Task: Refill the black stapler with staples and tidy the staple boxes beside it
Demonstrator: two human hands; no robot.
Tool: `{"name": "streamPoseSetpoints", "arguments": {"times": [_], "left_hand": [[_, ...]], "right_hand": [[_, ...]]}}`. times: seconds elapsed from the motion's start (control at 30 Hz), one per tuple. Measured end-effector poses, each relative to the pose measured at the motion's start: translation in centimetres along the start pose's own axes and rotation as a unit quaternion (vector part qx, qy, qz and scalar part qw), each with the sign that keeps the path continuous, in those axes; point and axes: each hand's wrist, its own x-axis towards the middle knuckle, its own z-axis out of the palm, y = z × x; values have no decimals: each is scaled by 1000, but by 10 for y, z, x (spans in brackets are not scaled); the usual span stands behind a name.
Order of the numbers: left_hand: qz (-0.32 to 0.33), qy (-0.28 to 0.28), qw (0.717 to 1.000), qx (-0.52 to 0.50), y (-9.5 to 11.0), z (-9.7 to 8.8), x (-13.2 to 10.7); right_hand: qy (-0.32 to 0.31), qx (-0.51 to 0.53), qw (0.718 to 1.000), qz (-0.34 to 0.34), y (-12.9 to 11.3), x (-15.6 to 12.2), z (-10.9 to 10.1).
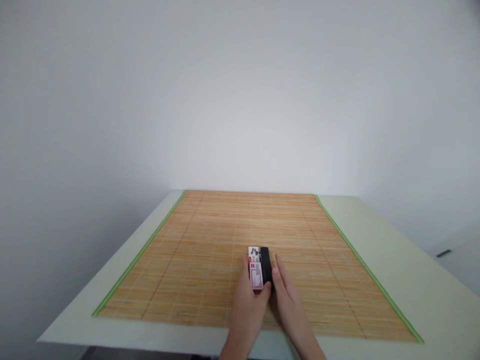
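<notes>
A black stapler [266, 265] lies lengthwise on the bamboo mat [210, 240], close alongside two small boxes. The rear box [254, 252] is white with a printed picture and red marks. Nearer to me, a white box with a red-pink border [256, 276] stands in front of it. My left hand [248, 302] curls around the near box, its fingers along the left side and its thumb at the stapler's near end. With fingers stretched out, my right hand [287, 295] rests against the stapler's right side. The fingers' undersides are hidden.
The mat has green edging [365, 262] on both sides and lies on a white table [382, 240]. Behind the table rises a plain white wall [247, 100]. A dark handle-like strip [443, 253] shows at the far right.
</notes>
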Motion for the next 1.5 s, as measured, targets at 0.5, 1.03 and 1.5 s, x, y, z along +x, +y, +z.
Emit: {"name": "streamPoseSetpoints", "arguments": {"times": [0.5, 1.03, 1.5], "left_hand": [[110, 95, 953, 265, -4, -17, -6], [153, 105, 935, 302, -20, -61, 12], [163, 169, 923, 304, -31, -102, 45]], "right_hand": [[-14, 8, 998, -58, 18, 6, -5], [-21, 57, 997, -42, 20, 3, -4], [-37, 91, 994, -39, 14, 2, -6]]}}
